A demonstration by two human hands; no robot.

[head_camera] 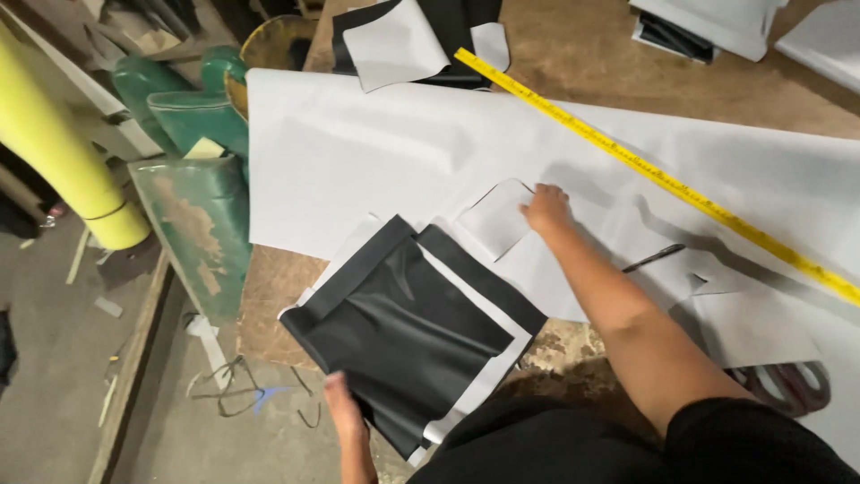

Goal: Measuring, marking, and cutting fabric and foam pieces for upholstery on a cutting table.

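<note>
At the table's (278, 305) near edge, you're gripping the black vinyl panel (403, 332) by its bottom corner w/ your left hand (343, 405), fingers closed on it. Your right hand (546, 211) is pressing down, fingers fairly flat, on a small white cut piece (495, 218) lying on the big white sheet (376, 152). Keep that piece pinned flat & the panel taut so nothing is sliding. The panel is lying btwn both hands, overhanging the edge; the white piece is touching your right fingertips. A pen (654, 258) & yellow tape measure (645, 170) are sitting just right of it.
</note>
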